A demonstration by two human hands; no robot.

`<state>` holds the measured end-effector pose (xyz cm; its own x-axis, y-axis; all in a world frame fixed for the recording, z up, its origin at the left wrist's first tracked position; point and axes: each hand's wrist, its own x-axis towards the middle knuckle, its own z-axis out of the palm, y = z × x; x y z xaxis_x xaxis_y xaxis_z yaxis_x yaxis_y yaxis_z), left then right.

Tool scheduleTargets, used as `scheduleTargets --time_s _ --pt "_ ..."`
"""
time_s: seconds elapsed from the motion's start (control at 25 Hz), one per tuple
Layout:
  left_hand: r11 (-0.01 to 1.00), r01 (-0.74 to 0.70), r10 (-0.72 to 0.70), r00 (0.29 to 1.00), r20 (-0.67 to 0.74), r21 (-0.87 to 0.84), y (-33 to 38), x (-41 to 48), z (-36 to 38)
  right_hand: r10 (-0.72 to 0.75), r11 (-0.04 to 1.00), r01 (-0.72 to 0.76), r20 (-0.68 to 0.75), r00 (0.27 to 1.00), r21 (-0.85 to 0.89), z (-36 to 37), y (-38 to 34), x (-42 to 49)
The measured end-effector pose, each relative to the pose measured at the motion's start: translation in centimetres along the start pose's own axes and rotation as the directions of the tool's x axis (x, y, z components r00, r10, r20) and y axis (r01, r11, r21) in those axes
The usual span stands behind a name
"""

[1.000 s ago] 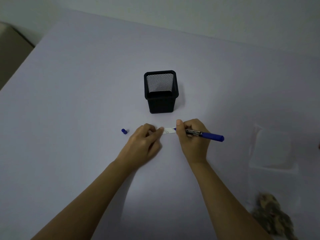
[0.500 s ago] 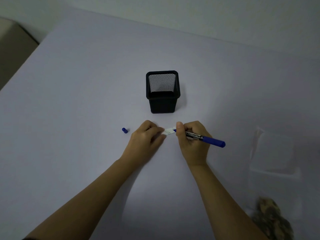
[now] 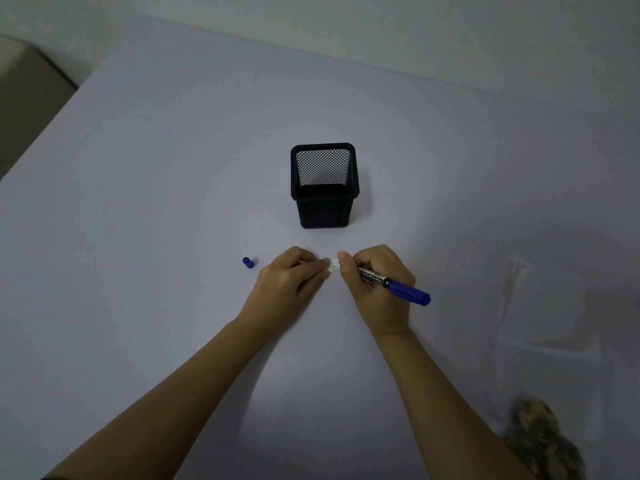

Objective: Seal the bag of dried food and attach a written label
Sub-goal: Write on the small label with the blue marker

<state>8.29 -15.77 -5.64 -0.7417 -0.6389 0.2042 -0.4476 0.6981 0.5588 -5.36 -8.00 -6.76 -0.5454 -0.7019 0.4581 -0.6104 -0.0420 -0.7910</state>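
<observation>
We look down on a pale table in dim light. Farthest left of the things on it lies a small blue pen cap, on its own, just left of our left hand. Our left hand rests on the table, fingers curled and pressing down on the left end of a small white label; only a sliver of the label shows between the two hands, so we cannot tell how it runs or read anything on it. Behind the hands, a little farther from us, stands an upright black mesh pen holder, square-sided and apart from both hands. Our right hand is clenched around a blue pen, its tip hidden by the fingers at the label. The pen's long axis slopes from the label down and to the right, its blue end sticking out past the hand. Well to the right lies a clear plastic bag, flat and faint against the table. At the lower right edge sits a heap of brownish dried food.
</observation>
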Motion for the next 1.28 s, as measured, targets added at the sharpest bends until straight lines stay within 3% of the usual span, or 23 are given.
scheduleTargets --time_s 0.2,0.48,0.64,0.84,1.08,1.28 --pt "0.977 -0.126 0.112 0.989 0.093 0.171 -0.6 -0.9 0.1 0.003 1.0 -0.002 0.015 1.0 -0.022 0.3 0.2 0.0" --pt "0.972 -0.142 0.125 0.987 0.101 0.19 -0.5 -0.9 0.2 -0.044 0.997 0.044 0.011 0.999 -0.067 0.5 0.5 -0.1" --pt "0.984 -0.056 0.04 0.994 0.097 0.171 0.2 -1.4 0.3 -0.106 0.993 0.106 0.002 0.994 -0.06 0.7 0.8 -0.2" --pt "0.988 0.144 -0.144 0.99 0.006 -0.06 1.1 -0.4 0.0 -0.093 0.996 0.094 -0.035 0.995 0.001 0.5 0.8 -0.3" --pt "0.949 0.282 -0.276 0.959 0.06 -0.139 2.0 1.3 -0.6 0.033 0.999 -0.033 -0.042 0.999 0.015 0.1 -0.2 0.2" --pt "0.978 0.2 -0.198 0.98 0.023 -0.062 1.6 0.8 0.2 0.144 0.988 -0.147 0.058 0.988 0.046 0.1 0.0 0.0"
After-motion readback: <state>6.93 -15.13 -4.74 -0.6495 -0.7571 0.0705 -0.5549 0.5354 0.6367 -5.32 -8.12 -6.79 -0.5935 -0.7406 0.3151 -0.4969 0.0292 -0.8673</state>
